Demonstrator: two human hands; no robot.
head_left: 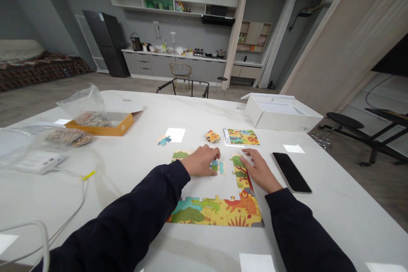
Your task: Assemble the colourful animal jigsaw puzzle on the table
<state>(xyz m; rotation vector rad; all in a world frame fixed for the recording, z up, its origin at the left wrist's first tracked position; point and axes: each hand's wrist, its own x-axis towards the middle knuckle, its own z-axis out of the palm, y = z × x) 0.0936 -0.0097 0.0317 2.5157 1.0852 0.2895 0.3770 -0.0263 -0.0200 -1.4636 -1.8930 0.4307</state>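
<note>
A partly joined jigsaw puzzle [204, 214] with a lion, a crocodile and trees lies on the white table, its middle bare. Inside the frame, my left hand [201, 160] curls its thumb and fingers around a blue-green puzzle piece [214, 165]; a pale blue piece lies right beside it. My right hand [259, 171] rests at the puzzle's right side, fingers apart, the thumb near the green piece at the upper right corner. Beyond the hands are a small pile of loose pieces [212, 136] and a picture card [243, 137]. My left forearm hides the puzzle's left side.
A black phone [291, 172] lies right of my right hand, with a white box [282, 112] behind. At left are an orange box [123, 126], plastic bags of pieces [68, 136], a white power strip [41, 162] and cables. A few loose pieces [164, 140] lie left of centre.
</note>
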